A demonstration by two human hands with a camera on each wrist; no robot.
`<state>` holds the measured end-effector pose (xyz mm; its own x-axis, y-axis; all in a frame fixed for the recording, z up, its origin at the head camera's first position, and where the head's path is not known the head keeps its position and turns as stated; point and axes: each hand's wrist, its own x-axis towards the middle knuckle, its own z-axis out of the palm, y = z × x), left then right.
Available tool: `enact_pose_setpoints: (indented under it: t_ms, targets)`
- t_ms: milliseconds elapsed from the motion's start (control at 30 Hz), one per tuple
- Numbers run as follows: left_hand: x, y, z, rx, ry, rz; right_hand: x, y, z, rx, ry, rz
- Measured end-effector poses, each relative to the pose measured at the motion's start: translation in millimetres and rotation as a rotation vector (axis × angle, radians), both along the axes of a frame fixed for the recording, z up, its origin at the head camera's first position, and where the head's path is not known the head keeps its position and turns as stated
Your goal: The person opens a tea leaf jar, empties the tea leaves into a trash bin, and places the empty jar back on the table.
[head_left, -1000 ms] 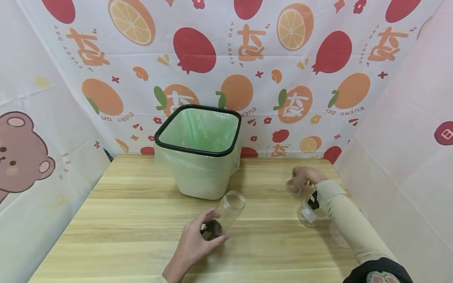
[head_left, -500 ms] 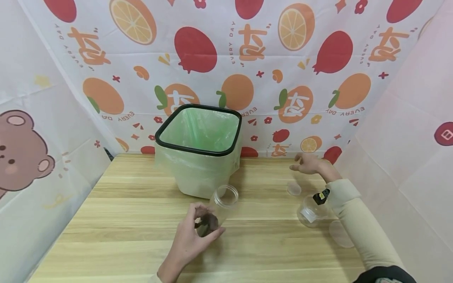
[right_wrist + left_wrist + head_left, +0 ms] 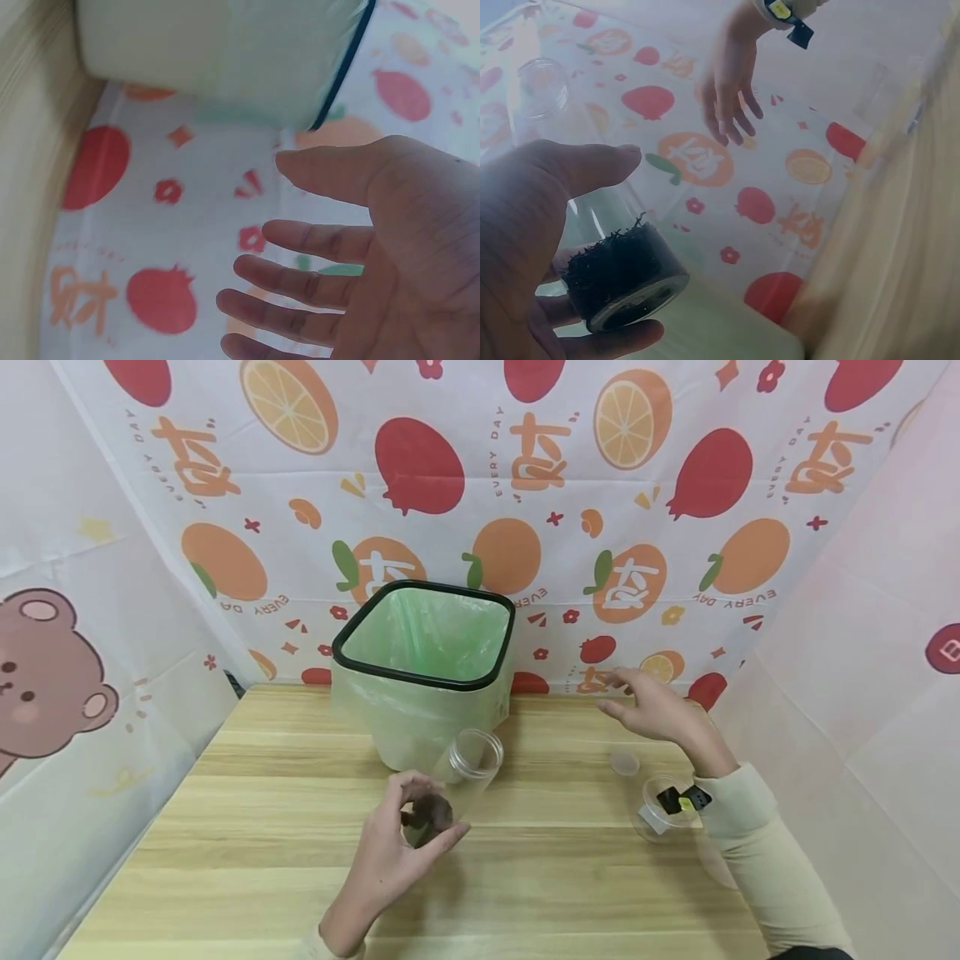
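My left hand (image 3: 393, 843) grips a clear, open-mouthed jar (image 3: 467, 770) near its base, thumb on one side and fingers on the other. The jar is tilted, its mouth towards the bin (image 3: 431, 727). Dark, stringy dried leaves (image 3: 619, 274) fill its bottom end in the left wrist view. My right hand (image 3: 656, 708) hovers over the table's back right, fingers extended and holding nothing. Below it lies a small clear round lid (image 3: 624, 763). In the right wrist view the right hand (image 3: 405, 247) has thumb and fingers spread apart.
A second clear jar (image 3: 652, 818) with a white label stands at the right, partly behind my right wrist. A larger clear disc (image 3: 714, 864) lies beside it, partly covered by the sleeve. The bin has a black rim and a green liner. Printed cloth walls surround the wooden table (image 3: 247, 827).
My right hand has let go of the small lid and risen from the table. My left hand has lifted the jar slightly and moved it towards the bin.
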<state>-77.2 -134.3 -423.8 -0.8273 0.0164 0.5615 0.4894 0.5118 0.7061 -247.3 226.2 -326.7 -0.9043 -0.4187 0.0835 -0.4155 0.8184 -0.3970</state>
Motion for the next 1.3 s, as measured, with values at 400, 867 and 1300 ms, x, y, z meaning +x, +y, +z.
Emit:
enact_pose_setpoints:
  t_ms: [400, 867, 1300]
  targets:
    - [-9.3, -19.9, 25.4, -0.009, 0.042, 0.042, 45.4, -22.0, 4.3, -0.053, 0.178, 0.084]
    - [-23.1, -46.5, 47.2, -0.020, 0.122, 0.139, 85.9, -39.7, 2.3, -0.128, 0.264, 0.144]
    - [-34.9, -60.1, 72.3, -0.060, 0.146, 0.273, 105.0, -39.4, -14.1, -0.175, 0.272, 0.152]
